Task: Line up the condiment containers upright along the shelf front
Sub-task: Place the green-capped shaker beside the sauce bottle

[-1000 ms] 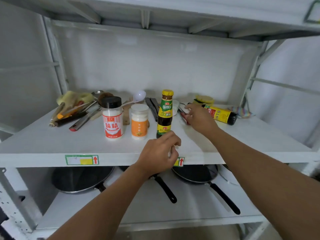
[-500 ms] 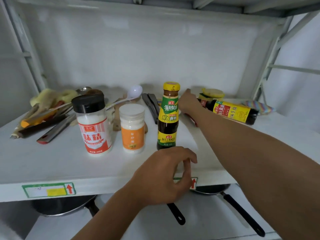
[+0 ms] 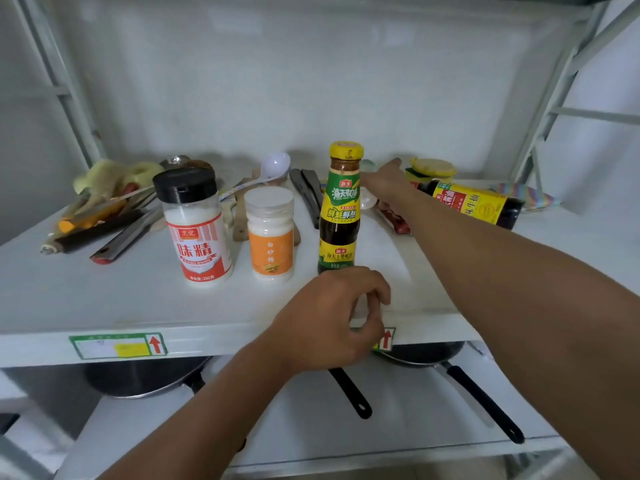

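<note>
Three containers stand upright centre frame, so the open, empty right hand [image 3: 382, 181] should grip the soy bottle [image 3: 474, 204] lying at right mid-body and stand it beside the oyster-sauce bottle [image 3: 341, 209], while the loosely curled, empty left hand [image 3: 332, 320] stays clear at the shelf [image 3: 225, 327] front

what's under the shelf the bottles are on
Under the shelf sit two dark pans: one at left, another at right with its long handle sticking out. The left hand and forearms cover whatever lies between them.
</note>
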The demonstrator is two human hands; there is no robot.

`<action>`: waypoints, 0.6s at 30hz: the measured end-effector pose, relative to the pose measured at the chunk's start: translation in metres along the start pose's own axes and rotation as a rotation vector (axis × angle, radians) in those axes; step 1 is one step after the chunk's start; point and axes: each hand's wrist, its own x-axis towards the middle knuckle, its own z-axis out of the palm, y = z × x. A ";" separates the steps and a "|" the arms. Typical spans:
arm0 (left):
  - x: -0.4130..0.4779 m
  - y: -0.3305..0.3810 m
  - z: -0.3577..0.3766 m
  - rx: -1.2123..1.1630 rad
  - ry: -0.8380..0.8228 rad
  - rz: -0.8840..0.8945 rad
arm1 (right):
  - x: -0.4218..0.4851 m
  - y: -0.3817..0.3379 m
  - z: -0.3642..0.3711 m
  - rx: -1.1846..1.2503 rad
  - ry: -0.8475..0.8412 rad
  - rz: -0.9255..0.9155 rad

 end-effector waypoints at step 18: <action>0.005 0.011 -0.004 -0.066 -0.030 -0.308 | -0.170 0.069 -0.052 0.065 0.078 -0.308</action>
